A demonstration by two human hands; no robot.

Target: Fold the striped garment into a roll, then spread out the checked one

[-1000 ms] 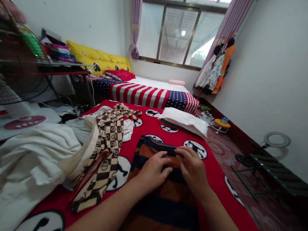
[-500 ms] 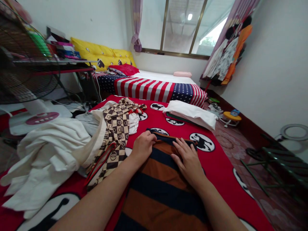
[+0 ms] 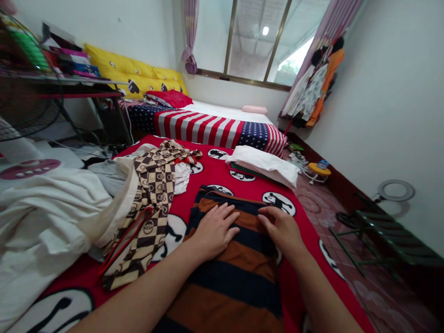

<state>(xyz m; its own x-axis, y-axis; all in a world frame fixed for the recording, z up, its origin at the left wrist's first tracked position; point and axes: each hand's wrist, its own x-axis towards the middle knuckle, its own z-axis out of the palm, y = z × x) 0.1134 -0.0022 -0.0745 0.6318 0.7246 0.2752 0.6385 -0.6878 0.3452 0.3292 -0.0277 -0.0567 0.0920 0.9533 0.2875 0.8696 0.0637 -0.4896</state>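
A garment with wide brown and navy stripes lies lengthwise in front of me on a red bedspread. My left hand rests flat on its upper part, fingers spread. At the garment's right edge, my right hand touches the cloth with its fingertips, fingers bent and the thumb apart. The far edge of the garment is straight, with a navy band. To the left are a brown-and-beige checkered garment and a crumpled white cloth.
A folded white cloth lies farther up on the bedspread. Beyond stands a bed with a striped and starred cover. A fan is at left; a green rack-like stand and a yellow stool are on the right.
My left hand has let go of the far edge and now lies flat, nearer to me. My right hand has shifted from flat on the cloth to its right edge. The view has turned slightly.
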